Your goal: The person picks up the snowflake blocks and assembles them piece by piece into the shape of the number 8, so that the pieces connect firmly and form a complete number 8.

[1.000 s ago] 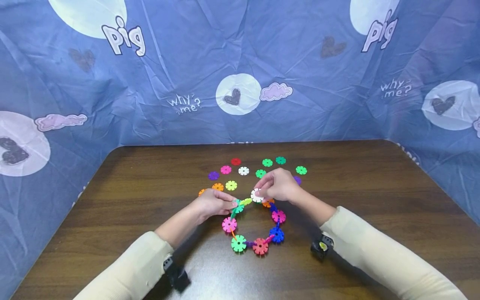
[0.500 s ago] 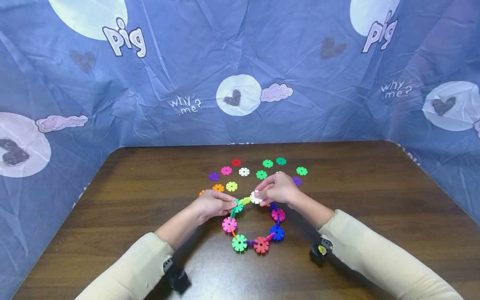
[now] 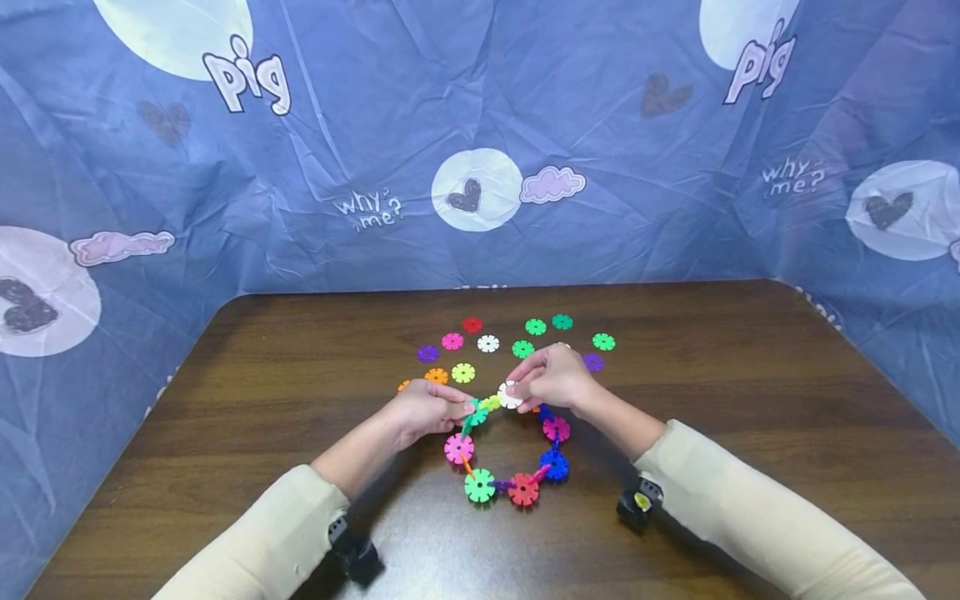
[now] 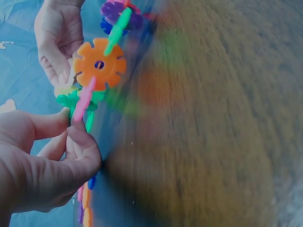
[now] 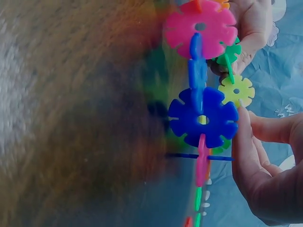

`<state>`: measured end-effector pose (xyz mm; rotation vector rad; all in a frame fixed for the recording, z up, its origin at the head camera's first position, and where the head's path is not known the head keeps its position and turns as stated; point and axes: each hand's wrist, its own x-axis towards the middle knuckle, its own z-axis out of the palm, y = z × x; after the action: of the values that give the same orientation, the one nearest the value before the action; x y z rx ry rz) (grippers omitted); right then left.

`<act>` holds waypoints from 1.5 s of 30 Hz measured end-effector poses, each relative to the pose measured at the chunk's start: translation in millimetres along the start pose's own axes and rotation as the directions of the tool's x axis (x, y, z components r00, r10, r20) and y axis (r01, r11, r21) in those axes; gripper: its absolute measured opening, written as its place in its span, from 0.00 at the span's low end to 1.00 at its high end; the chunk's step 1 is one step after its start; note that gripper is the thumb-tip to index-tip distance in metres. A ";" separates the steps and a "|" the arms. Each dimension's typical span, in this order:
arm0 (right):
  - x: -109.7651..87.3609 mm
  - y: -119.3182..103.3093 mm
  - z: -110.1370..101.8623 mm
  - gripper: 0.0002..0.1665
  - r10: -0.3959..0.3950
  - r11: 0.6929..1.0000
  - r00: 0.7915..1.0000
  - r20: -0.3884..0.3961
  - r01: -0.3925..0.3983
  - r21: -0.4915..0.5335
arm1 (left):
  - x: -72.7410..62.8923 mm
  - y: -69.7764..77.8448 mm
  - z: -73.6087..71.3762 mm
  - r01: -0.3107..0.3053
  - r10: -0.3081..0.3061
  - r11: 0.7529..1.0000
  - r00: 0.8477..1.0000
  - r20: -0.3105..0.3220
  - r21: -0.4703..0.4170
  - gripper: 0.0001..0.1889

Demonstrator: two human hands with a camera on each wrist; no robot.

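Observation:
A chain of notched plastic snowflake discs, linked edge to edge, forms a loop over the table; a red disc (image 3: 523,489) is at its near side. At the upper left of the loop, my left hand (image 3: 426,410) pinches a green disc (image 3: 477,413) between thumb and fingers. My right hand (image 3: 557,379) pinches a white disc (image 3: 507,395) at the top, its edge right at the yellow disc (image 3: 490,403). The right wrist view shows that yellow disc (image 5: 236,91) at the right fingertips. An orange disc (image 4: 106,59) of the chain faces the left wrist view.
Loose discs lie flat on the brown table (image 3: 300,342) beyond the hands, among them a red disc (image 3: 472,325), a white disc (image 3: 488,343) and a purple disc (image 3: 428,353). A blue printed cloth (image 3: 300,167) hangs behind the table.
The right hand has shifted the white disc slightly left, closer to the yellow disc. The right side of the loop has moved up a little; the left hand keeps its hold.

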<state>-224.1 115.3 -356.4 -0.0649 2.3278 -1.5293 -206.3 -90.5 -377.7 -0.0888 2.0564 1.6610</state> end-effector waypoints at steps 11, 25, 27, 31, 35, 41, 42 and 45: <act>-0.3 -4.2 10.8 0.10 0.031 0.998 0.999 -0.031 -0.029 0.051 | -1.2 -1.4 4.5 -0.030 0.030 1.000 0.997 -0.073 0.000 0.15; 9.6 -10.0 -17.9 0.14 -0.064 0.990 0.998 -0.024 0.060 -0.131 | -3.6 4.8 -4.5 0.018 -0.018 1.000 1.000 -0.016 -0.014 0.16; 13.3 -4.8 -19.6 0.13 -0.066 0.980 0.997 -0.041 0.057 -0.189 | -4.0 4.3 -5.0 0.028 -0.028 0.999 0.999 -0.019 -0.021 0.15; 17.4 4.8 -19.0 0.12 -0.050 0.942 0.999 -0.020 0.040 -0.333 | -4.9 3.3 -5.5 0.041 -0.041 0.999 0.999 -0.013 -0.023 0.15; 18.5 7.6 -15.9 0.11 -0.112 0.886 0.992 0.063 0.128 -0.446 | -4.6 3.3 -5.6 0.034 -0.034 0.999 0.999 -0.012 -0.015 0.15; 20.8 7.6 -11.3 0.09 -0.152 0.849 0.982 0.112 0.188 -0.493 | -3.2 3.7 -6.1 0.026 -0.026 1.000 1.000 -0.014 -0.016 0.15; 21.0 7.8 -11.0 0.09 -0.145 0.851 0.984 0.105 0.178 -0.494 | -3.3 3.7 -6.4 0.027 -0.027 0.999 1.000 -0.014 -0.017 0.14; 21.5 8.9 -10.1 0.09 -0.140 0.859 0.985 0.097 0.170 -0.483 | -3.6 3.3 -7.4 0.028 -0.029 1.000 0.999 -0.014 -0.013 0.14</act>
<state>-246.0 122.9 -366.5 -0.4286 2.6567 -0.9389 -206.8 -97.5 -372.3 -0.1343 2.0456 1.6616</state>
